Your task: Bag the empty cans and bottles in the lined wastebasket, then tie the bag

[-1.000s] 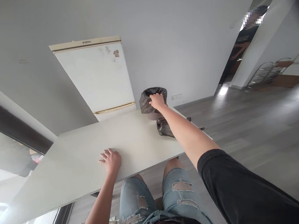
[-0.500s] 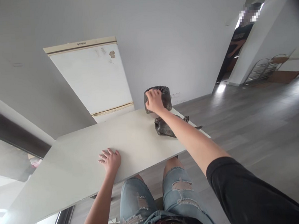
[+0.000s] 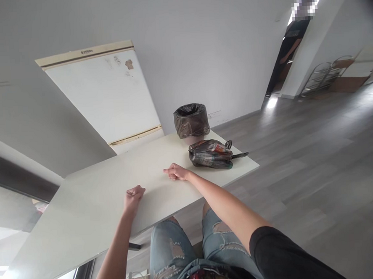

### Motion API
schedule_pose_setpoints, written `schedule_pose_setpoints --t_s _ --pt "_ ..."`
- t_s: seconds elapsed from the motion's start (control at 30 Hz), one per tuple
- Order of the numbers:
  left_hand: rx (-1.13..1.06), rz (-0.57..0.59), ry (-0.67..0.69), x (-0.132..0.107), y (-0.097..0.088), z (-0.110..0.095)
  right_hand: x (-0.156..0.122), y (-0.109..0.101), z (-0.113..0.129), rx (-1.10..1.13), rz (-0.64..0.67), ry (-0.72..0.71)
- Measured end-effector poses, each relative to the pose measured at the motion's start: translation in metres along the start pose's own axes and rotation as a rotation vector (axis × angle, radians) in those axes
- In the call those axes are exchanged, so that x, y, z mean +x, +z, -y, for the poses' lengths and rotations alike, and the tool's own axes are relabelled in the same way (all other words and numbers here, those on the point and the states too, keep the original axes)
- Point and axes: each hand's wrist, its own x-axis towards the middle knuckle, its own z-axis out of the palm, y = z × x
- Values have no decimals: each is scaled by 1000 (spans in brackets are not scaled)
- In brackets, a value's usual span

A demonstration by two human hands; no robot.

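Observation:
My left hand (image 3: pixel 133 196) rests on the white table (image 3: pixel 92 196) near its front edge, fingers curled into a loose fist with nothing in them. My right hand (image 3: pixel 176 172) lies on the tabletop a little farther right, fingers curled, a forefinger pointing left, holding nothing. Beyond it sits a tied dark plastic bag (image 3: pixel 211 153) with coloured contents. Behind that stands a small bin lined with a black bag (image 3: pixel 191 120), at the table's far edge. Neither hand touches the bag or the bin.
A white refrigerator (image 3: pixel 104 96) stands against the wall behind the table. Grey wood floor (image 3: pixel 316 148) spreads to the right. Another person (image 3: pixel 290 44) stands in a doorway at the far right, near a metal rack (image 3: pixel 324 78). My knees in torn jeans (image 3: pixel 193 248) are below the table edge.
My right hand has let go of the bin's rim and drawn back to the tabletop near my left hand. My left hand's fingers have curled from flat into a fist.

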Motion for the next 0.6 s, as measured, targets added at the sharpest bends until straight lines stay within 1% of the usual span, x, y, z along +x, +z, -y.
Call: schedule_pose_setpoints --t_s 0.03,0.1,0.17,0.23,0.33,0.4,0.47,0.5,0.6 --pt "-84 29 -15 1 -2 0 0 -4 -1 46 29 11" --pt "-140 95 -45 5 -5 0 1 -11 -1 119 89 32" --pt "-189 206 -87 10 -5 2 0 -12 -1 167 147 49" --pt "-229 336 -133 14 -4 4 -3 -9 1 196 208 59" --pt "-277 502 -182 17 -4 10 -19 -2 4 205 298 61" --pt "-310 576 -198 17 -5 14 -39 -1 6 203 331 54" --pt "-345 633 -205 16 -7 16 -67 -9 7 217 310 36" --pt "-361 659 -207 16 -7 17 -83 -16 7 233 276 21" --pt "-402 723 -209 18 -8 16 -136 -49 6 295 90 -60"
